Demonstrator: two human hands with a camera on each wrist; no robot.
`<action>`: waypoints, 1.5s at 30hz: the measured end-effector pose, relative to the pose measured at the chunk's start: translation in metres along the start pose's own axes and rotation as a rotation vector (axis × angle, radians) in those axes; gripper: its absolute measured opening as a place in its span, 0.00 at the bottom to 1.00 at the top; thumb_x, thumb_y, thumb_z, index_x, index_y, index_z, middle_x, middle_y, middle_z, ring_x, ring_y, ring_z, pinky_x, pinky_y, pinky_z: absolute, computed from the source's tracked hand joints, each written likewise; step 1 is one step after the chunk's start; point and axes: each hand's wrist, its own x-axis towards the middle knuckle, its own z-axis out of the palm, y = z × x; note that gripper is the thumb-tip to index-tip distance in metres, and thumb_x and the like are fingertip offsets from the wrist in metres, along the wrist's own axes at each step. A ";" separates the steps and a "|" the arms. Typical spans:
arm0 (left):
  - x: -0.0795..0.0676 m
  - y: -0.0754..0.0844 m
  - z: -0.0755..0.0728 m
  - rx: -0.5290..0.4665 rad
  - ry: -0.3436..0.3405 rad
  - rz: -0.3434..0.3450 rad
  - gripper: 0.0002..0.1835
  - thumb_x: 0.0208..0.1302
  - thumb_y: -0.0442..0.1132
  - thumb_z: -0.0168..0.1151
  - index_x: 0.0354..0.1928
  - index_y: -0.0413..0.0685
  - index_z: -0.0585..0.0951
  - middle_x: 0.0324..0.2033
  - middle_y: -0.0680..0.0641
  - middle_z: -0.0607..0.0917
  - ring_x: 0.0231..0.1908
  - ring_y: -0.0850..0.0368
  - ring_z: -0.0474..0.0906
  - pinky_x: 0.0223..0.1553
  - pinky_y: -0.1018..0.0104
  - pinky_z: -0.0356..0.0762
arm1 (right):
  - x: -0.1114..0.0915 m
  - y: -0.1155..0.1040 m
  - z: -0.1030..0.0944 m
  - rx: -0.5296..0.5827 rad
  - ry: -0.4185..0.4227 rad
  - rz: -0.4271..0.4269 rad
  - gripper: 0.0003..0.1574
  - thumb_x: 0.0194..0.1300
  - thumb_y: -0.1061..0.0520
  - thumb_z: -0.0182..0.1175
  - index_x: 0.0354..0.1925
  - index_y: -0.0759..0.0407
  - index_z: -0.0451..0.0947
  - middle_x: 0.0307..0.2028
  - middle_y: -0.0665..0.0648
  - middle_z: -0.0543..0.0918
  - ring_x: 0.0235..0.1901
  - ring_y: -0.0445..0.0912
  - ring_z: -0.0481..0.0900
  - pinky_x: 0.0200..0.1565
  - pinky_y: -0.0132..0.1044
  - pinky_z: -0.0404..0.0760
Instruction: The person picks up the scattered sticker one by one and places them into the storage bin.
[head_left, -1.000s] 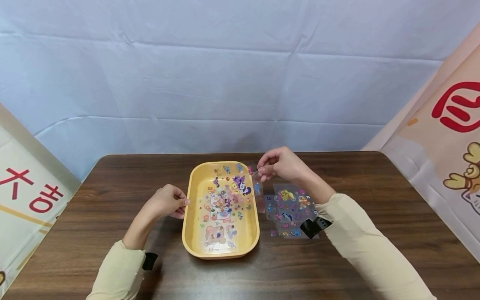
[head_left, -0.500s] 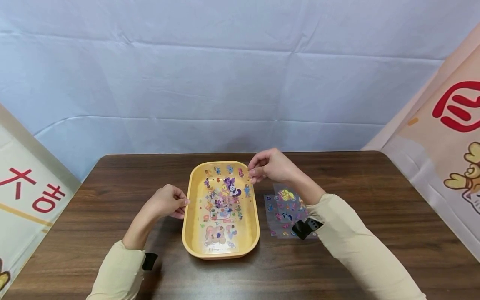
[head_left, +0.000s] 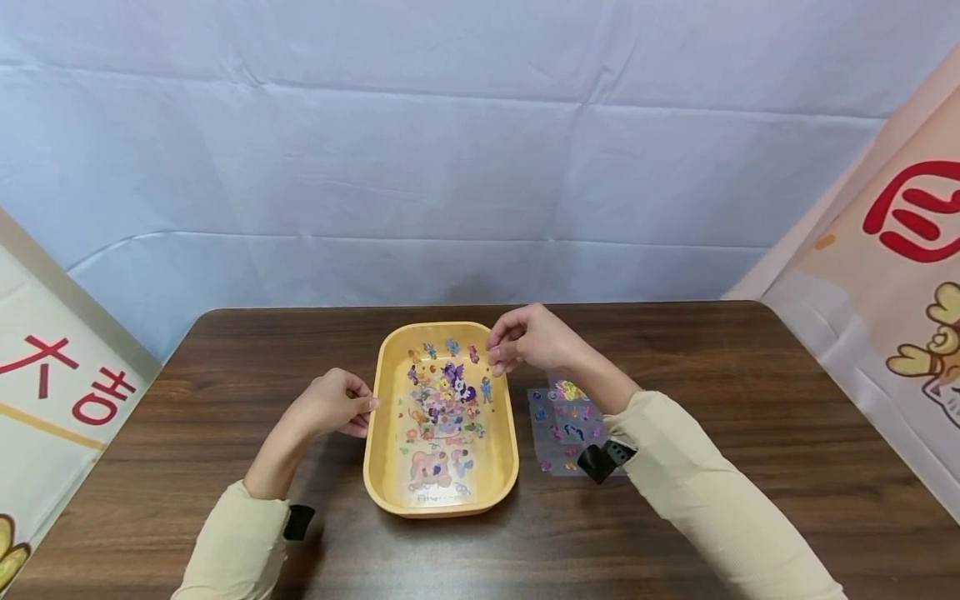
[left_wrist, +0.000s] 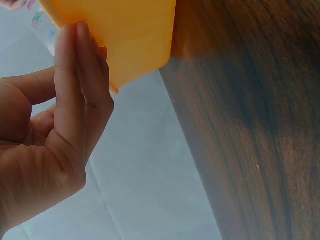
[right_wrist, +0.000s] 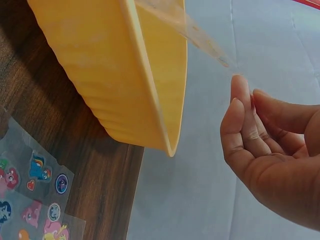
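A yellow rounded tray (head_left: 442, 510) stands on the table. My left hand (head_left: 337, 404) pinches its left rim, the thumb on the edge and the fingers (left_wrist: 67, 65) against the outer wall. With its fingertips, my right hand (head_left: 528, 337) holds the corner of a clear sticker sheet (head_left: 463, 390) printed with colourful ponies. That sheet hangs tilted over the tray's opening; in the right wrist view the clear sheet (right_wrist: 200, 37) slants down from the fingertips past the rim. Below it, another clear sheet (head_left: 431, 471) with a pink bear lies inside the tray.
Several overlapping clear sticker sheets (head_left: 555, 433) lie on the dark wooden table (head_left: 247, 367) right of the tray, partly under the right forearm. A pale cloth (head_left: 480, 167) hangs behind the table's back edge. Printed banners (head_left: 900, 283) stand at both sides.
My right hand has moved left and slightly towards me, bringing the pony sticker sheet from the tray's right edge to over its middle. The left hand and tray have stayed put.
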 end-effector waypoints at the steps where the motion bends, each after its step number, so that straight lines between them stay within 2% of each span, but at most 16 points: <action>1: 0.000 0.000 0.000 0.000 0.000 0.001 0.08 0.64 0.29 0.54 0.33 0.27 0.77 0.22 0.41 0.79 0.19 0.58 0.79 0.29 0.60 0.83 | 0.000 0.000 0.000 -0.002 -0.002 -0.004 0.06 0.58 0.73 0.56 0.36 0.78 0.75 0.25 0.62 0.81 0.24 0.50 0.82 0.32 0.43 0.84; 5: 0.000 0.000 -0.001 0.001 -0.001 0.008 0.08 0.64 0.29 0.54 0.32 0.27 0.77 0.22 0.41 0.79 0.19 0.58 0.79 0.29 0.60 0.83 | 0.001 0.000 0.000 -0.001 -0.005 -0.003 0.07 0.58 0.72 0.57 0.36 0.79 0.75 0.25 0.63 0.81 0.24 0.51 0.82 0.34 0.46 0.83; 13: 0.000 0.000 -0.001 0.005 0.003 0.005 0.08 0.64 0.29 0.53 0.33 0.27 0.77 0.22 0.41 0.79 0.19 0.58 0.78 0.29 0.60 0.83 | 0.001 0.000 0.001 -0.010 -0.003 0.013 0.06 0.58 0.71 0.58 0.36 0.77 0.76 0.25 0.62 0.81 0.25 0.51 0.82 0.32 0.41 0.84; 26: 0.001 0.000 -0.001 0.006 0.000 0.004 0.08 0.64 0.29 0.53 0.33 0.27 0.77 0.22 0.41 0.79 0.19 0.58 0.78 0.29 0.60 0.83 | -0.001 -0.002 -0.001 -0.002 -0.018 0.019 0.07 0.60 0.72 0.56 0.38 0.75 0.77 0.28 0.65 0.82 0.25 0.50 0.82 0.32 0.42 0.84; 39: 0.002 -0.001 0.001 0.025 0.009 0.001 0.08 0.64 0.30 0.54 0.33 0.28 0.77 0.22 0.41 0.79 0.19 0.58 0.78 0.28 0.60 0.83 | -0.004 -0.004 -0.005 -0.032 0.005 0.043 0.05 0.60 0.70 0.57 0.36 0.71 0.78 0.28 0.62 0.81 0.26 0.50 0.82 0.33 0.41 0.84; 45: 0.001 -0.002 0.001 0.021 0.012 0.002 0.08 0.64 0.29 0.54 0.33 0.28 0.77 0.22 0.41 0.78 0.19 0.58 0.78 0.28 0.60 0.83 | -0.007 -0.002 -0.008 -0.045 0.019 0.060 0.05 0.59 0.67 0.59 0.36 0.69 0.78 0.28 0.63 0.81 0.27 0.54 0.81 0.33 0.41 0.84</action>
